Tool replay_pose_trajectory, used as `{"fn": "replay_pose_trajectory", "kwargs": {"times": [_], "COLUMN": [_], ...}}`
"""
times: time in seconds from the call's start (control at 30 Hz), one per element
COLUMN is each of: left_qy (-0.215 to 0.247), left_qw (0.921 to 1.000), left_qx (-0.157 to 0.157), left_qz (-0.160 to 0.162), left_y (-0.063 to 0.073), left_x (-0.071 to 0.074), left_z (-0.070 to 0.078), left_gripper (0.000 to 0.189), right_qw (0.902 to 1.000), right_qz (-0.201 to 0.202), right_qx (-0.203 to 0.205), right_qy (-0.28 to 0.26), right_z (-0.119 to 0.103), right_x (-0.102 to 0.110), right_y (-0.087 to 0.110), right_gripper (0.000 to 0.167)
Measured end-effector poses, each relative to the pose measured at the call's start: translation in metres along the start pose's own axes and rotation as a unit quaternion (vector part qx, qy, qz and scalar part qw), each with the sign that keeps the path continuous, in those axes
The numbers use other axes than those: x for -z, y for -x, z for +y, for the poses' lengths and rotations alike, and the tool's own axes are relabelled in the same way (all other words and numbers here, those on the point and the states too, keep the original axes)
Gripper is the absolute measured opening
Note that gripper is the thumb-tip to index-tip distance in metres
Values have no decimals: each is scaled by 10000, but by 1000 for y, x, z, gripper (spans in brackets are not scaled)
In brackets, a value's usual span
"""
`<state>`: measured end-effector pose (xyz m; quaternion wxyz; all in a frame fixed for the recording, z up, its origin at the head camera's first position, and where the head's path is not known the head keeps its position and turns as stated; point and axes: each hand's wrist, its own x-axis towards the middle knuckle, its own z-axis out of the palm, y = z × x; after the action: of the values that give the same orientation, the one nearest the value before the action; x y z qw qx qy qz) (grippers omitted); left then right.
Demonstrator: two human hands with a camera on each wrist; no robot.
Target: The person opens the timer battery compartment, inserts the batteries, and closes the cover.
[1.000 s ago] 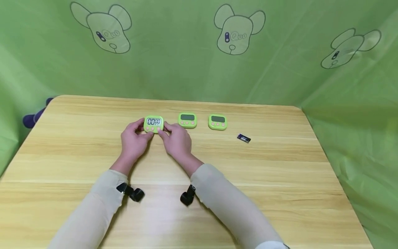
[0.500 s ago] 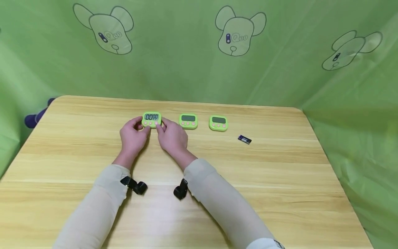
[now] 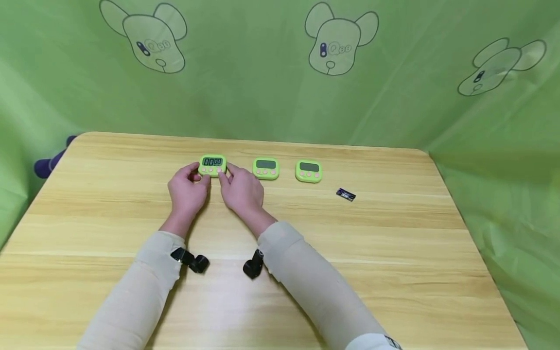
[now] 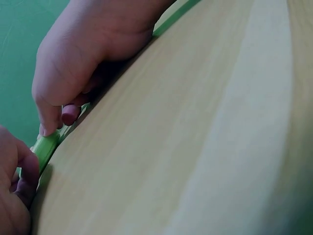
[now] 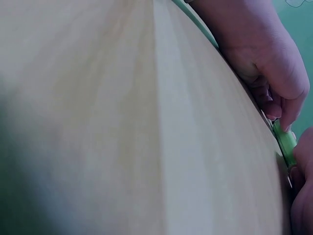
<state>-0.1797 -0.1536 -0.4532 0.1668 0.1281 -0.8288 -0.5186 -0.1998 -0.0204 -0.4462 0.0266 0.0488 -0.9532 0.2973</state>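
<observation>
A light green digital timer [image 3: 212, 173] with pink buttons lies at the back left of the table, its display lit with zeros. My left hand [image 3: 188, 192] holds its left end between thumb and fingers. The other end is gripped by my right hand [image 3: 242, 192], whose thumb lies at the front right corner near a button. In the left wrist view the timer's edge [image 4: 46, 147] shows low over the wood between both hands. From the right wrist, a green strip of its side [image 5: 285, 142] is visible; the rest is hidden by the hands.
Two more green timers, a middle one [image 3: 265, 168] and a right one [image 3: 308, 171], sit to the right with blank displays. Farther right lies a small pack of dark batteries [image 3: 346, 195]. A green curtain [image 3: 249, 97] hangs behind the wooden table [image 3: 372, 272].
Both hands have slid the lit timer slightly back and left, away from the body, into line with the other timers. Its display still reads zeros. The other timers and batteries stay put.
</observation>
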Motion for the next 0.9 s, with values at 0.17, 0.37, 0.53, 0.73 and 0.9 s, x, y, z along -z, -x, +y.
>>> {"fn": "replay_pose_trajectory", "kwargs": {"times": [0.17,0.37,0.53,0.73,0.9], "left_qy": [192,658,1528,2109,2117], "left_qw": [9997,9965,9860,9747,9725], "left_qx": [60,310,216,-444,-893], "left_qz": [112,409,633,594,374], "left_y": [4,14,23,43,64], "left_x": [-1,-4,-8,-16,-27], "left_z": [1,4,9,15,20], "left_gripper": [47,55,50,39,36], "right_qw": [9997,9929,9765,9601,9542], "right_qz": [-5,99,37,-4,81], "right_qx": [80,695,1166,1178,971], "right_qy": [-252,-965,-1814,-2536,-2828], "right_z": [4,16,33,52,67], "right_x": [3,10,22,34,44], "right_y": [3,15,27,40,51], "right_gripper": [46,41,38,35,36]}}
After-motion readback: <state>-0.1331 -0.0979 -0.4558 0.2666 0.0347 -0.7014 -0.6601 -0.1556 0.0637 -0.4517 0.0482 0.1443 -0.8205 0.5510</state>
